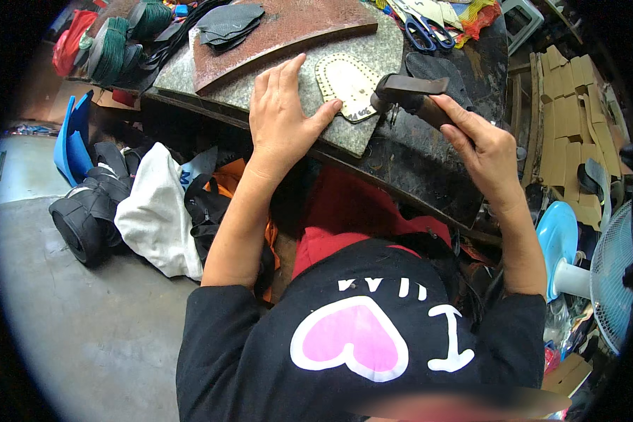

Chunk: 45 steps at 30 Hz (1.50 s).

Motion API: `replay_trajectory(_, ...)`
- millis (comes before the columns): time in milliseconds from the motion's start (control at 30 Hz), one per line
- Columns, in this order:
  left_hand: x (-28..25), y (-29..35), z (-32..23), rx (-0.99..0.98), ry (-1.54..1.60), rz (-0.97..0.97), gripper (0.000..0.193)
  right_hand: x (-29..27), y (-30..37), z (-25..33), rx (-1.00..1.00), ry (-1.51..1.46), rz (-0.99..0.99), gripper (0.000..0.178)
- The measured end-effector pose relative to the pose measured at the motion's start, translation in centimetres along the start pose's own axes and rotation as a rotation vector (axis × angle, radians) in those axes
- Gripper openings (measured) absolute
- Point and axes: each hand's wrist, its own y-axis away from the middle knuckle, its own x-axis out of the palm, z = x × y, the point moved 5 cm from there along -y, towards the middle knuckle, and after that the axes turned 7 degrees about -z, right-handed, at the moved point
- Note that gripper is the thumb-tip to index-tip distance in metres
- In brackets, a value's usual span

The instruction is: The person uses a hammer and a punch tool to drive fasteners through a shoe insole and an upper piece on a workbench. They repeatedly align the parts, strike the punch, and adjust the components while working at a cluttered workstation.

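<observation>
In my right hand (482, 144) is a hammer (411, 86), gripped by its handle. Its dark metal head hangs over the right edge of a pale, rounded template (343, 77) with small holes along its border. Dark material shows under the template's lower edge. My left hand (281, 112) lies flat with fingers spread and thumb tip at the template's left edge. Both the template and that hand rest on a speckled grey stone slab (352, 137). Whether the hammer touches the template, I cannot tell.
Behind my left hand lies a curved rusty-brown plate (295, 35) bearing black cut pieces (228, 27). Blue-handled scissors (425, 34) sit at the back right, green cord spools (109, 53) at the far left. A fan (612, 278) and cardboard boxes (566, 119) stand to the right.
</observation>
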Motion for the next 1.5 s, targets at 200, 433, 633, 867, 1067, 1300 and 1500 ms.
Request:
replay_trajectory(200, -0.2, -0.1, -0.2, 0.001, 0.011, 0.004, 0.074, 0.7, -1.3, 2.2, 0.006, -0.190, 0.039, 0.039)
replay_trajectory(433, -0.2, -0.2, -0.2, 0.000, 0.012, 0.022, 0.073, 0.1, -0.5, -4.3, 0.186, -0.153, -0.062, 0.037)
replay_trajectory(633, 0.0, -0.4, -0.4, 0.010, 0.012, 0.039, 0.065, -3.3, 0.7, -11.5, 0.301, 0.280, -0.304, 0.037)
replay_trajectory(867, -0.3, -1.5, -3.2, 0.111, 0.059, -0.014, 0.046, -2.3, 0.0, -9.9, 0.131, 0.631, -0.180, 0.034)
replay_trajectory(1067, 0.2, -1.5, -6.3, 0.225, 0.096, 0.130, 0.030, 2.8, -2.5, -1.3, -0.319, 0.206, -0.124, 0.021)
replay_trajectory(1300, -0.3, -2.6, -6.6, 0.346, 0.100, 0.157, 0.026, 5.0, -3.1, 0.4, -0.274, 0.136, -0.059, 0.029)
replay_trajectory(1500, 3.6, -10.5, -0.9, 0.352, 0.021, 0.097, 0.036, 4.9, -2.8, 1.1, -0.368, 0.098, -0.090, 0.028)
